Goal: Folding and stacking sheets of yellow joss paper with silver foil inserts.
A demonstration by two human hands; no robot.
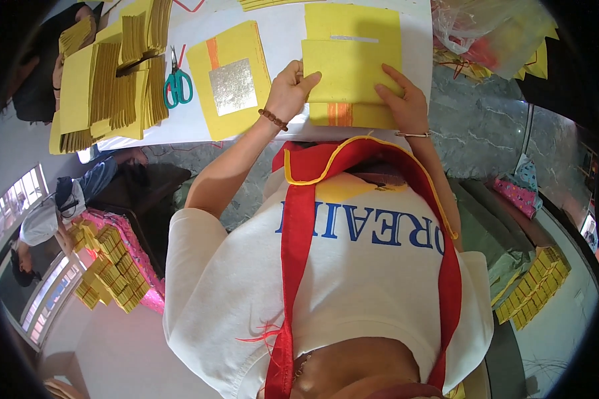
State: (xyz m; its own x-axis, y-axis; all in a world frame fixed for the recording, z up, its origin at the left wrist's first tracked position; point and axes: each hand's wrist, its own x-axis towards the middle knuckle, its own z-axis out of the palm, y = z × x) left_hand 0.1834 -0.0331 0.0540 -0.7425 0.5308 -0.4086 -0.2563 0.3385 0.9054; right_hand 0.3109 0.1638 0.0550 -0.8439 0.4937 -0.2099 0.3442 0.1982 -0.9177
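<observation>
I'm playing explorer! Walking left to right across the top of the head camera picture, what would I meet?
Stacked yellow papers, teal-handled scissors, yellow sheet with a silver square, the held yellow sheet, clear plastic bag.

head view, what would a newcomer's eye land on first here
Likely the yellow paper between the left hand and right hand, near the table's front edge. Next, the yellow stacks on the table's left side, with teal scissors just right of them. Then the shiny silver square on the sheet between scissors and left hand.
</observation>
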